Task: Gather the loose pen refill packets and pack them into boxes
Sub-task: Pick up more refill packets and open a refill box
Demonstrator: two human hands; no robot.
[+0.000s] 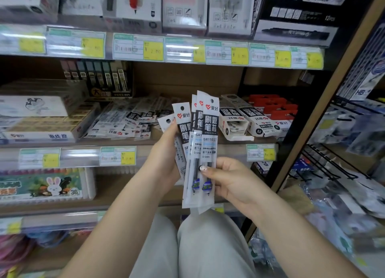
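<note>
Left hand [166, 153] grips a fanned bunch of slim clear-and-black plastic pen refill packets [200, 148] held upright, probably to square the edges for boxing. Right hand [231, 180] pinches the nearest packet low down, thumb on front. More loose packets [125, 121] lie on the middle shelf, far left. Open white cardboard box [233, 123] lies on its side, right, flap down, some packets inside.
</note>
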